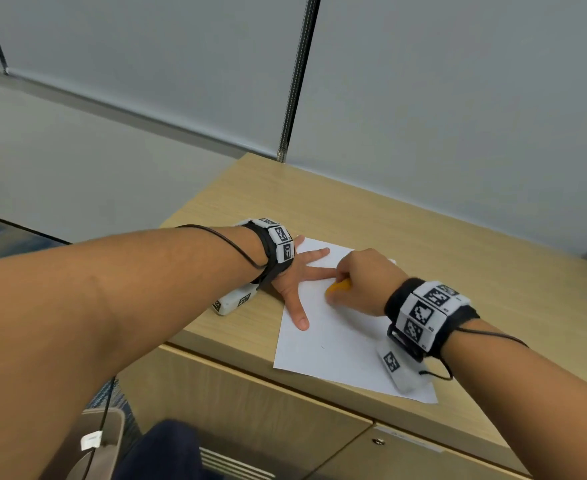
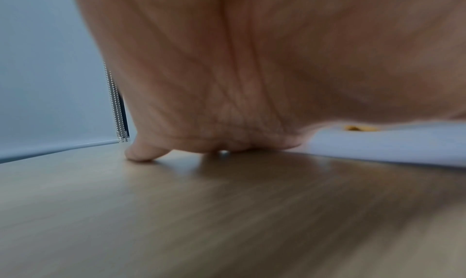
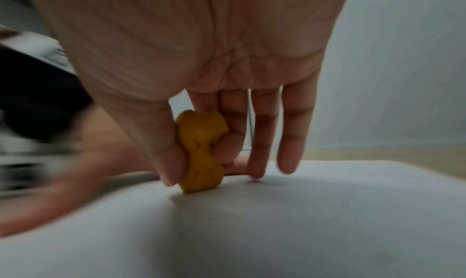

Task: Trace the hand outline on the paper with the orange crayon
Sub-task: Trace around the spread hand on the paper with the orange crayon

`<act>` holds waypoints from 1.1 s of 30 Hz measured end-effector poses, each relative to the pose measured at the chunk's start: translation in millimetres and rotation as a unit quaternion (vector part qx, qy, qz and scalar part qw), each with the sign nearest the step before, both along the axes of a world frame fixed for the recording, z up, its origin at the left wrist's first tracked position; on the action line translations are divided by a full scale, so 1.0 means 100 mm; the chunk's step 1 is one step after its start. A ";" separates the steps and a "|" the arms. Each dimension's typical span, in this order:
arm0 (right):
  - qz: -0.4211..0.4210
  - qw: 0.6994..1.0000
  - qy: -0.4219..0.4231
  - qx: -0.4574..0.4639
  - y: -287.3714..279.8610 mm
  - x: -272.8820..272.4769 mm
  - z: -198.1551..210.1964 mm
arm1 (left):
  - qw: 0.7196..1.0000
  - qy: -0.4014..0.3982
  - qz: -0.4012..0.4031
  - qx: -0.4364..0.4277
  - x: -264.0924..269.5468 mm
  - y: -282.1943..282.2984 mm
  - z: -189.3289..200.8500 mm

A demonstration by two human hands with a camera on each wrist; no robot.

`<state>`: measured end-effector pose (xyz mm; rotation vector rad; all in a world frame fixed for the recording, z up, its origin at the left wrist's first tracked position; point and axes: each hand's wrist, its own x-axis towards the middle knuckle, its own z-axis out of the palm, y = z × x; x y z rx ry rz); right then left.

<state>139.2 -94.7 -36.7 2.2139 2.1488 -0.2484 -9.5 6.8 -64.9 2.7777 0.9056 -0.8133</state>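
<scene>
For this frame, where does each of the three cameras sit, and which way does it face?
Head: worn high, looking forward and down at the wooden desk; both forearms show, left hand spread flat on the paper, right hand gripping the orange crayon.
Left wrist: low on the desk, facing along the palm; one fingertip touches the wood.
Right wrist: under the palm, facing the fingers pinching the crayon on the paper.
Shared: crayon and paper appear in all three.
</scene>
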 end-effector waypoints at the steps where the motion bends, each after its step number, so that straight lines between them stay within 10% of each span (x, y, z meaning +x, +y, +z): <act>1: 0.024 1.000 0.009 -0.006 -0.07 -0.07 -0.03 | 1.000 0.004 -0.003 0.003 0.00 0.00 0.01; 20: -0.051 0.995 0.061 0.052 -0.02 0.35 0.02 | 0.996 0.051 -0.067 0.027 0.00 0.08 0.15; 33: 0.093 0.995 -0.017 0.016 0.02 0.08 -0.07 | 0.999 0.025 -0.041 -0.005 0.04 0.16 0.00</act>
